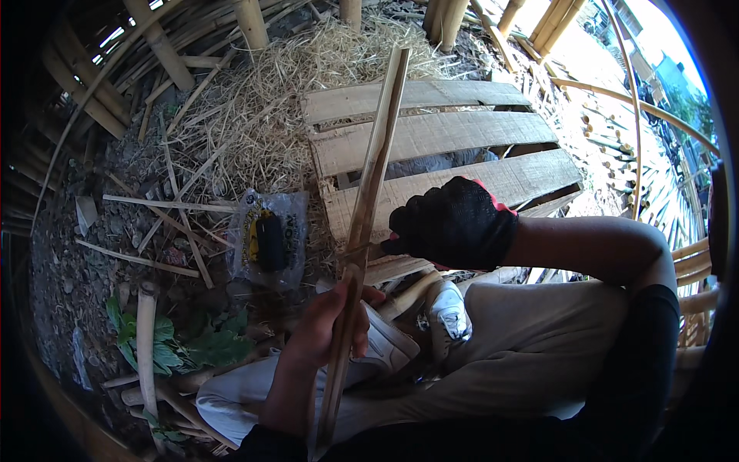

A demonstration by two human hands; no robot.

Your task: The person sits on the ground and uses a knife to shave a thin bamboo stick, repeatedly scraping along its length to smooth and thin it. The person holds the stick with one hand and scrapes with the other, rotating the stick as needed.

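While both hands (pixel 327 327) clasp the bamboo strip (pixel 369 192), a pallet (pixel 462 135) lies beyond.

Two hands show: one bare left hand (pixel 327 327) and one right hand (pixel 454 223) in a single black glove with red trim. Between them runs one long bamboo strip (pixel 377 162). Behind the strip lies one wooden pallet (pixel 431 135) with four planks visible on top. Left of the pallet sits one clear plastic bag (pixel 269 235) holding one dark object with yellow beside it. Below the pallet, two white shoes (pixel 446 312) show. Left of the bag, one leafy green plant (pixel 165 339) grows beside one short bamboo stub (pixel 146 331). The loose slivers and straw around the pallet are too many to count.
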